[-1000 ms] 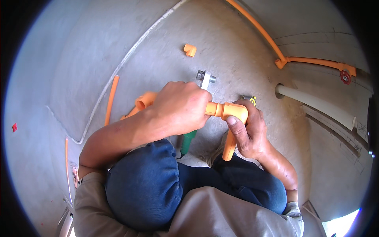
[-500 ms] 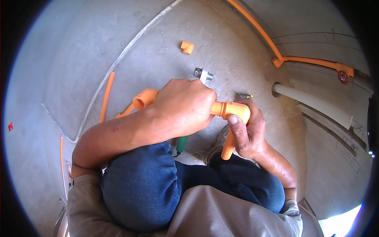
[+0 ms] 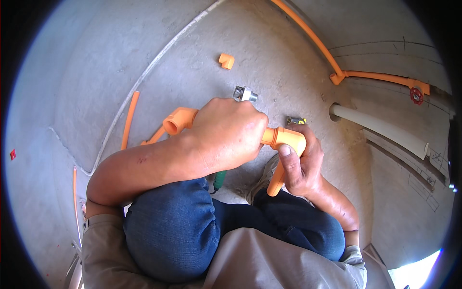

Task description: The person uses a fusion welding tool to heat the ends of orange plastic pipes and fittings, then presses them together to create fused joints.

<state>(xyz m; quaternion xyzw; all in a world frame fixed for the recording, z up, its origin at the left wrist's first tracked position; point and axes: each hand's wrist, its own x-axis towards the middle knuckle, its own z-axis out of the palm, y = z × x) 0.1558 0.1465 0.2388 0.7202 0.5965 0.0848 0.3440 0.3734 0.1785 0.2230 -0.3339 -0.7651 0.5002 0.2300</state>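
An orange plastic pipe assembly lies across in front of me, held in both fists. My left hand [image 3: 228, 132] is wrapped round its middle, which its back and knuckles hide. An orange elbow [image 3: 179, 120] with an open socket sticks out past the left wrist. My right hand [image 3: 305, 161] grips the elbow fitting [image 3: 290, 139] at the other end, thumb laid on its near side. From that fitting a short orange pipe [image 3: 276, 180] points down toward my lap. Just beyond the left knuckles stands a metal-tipped tool [image 3: 246, 94], mostly hidden, with a green handle [image 3: 220, 179] showing below the wrist.
A loose orange elbow [image 3: 226, 61] rests on the concrete floor. Orange pipe [image 3: 130, 120] stands out at left. At right are a wall pipe [image 3: 380, 76] with a red valve wheel [image 3: 416, 96], a pale thick pipe [image 3: 380, 128] and a small black-and-yellow object [image 3: 296, 120].
The hands and the assembly stay almost in place, with the left fist shifted slightly right. The whole view has moved a little. Both grips are kept.
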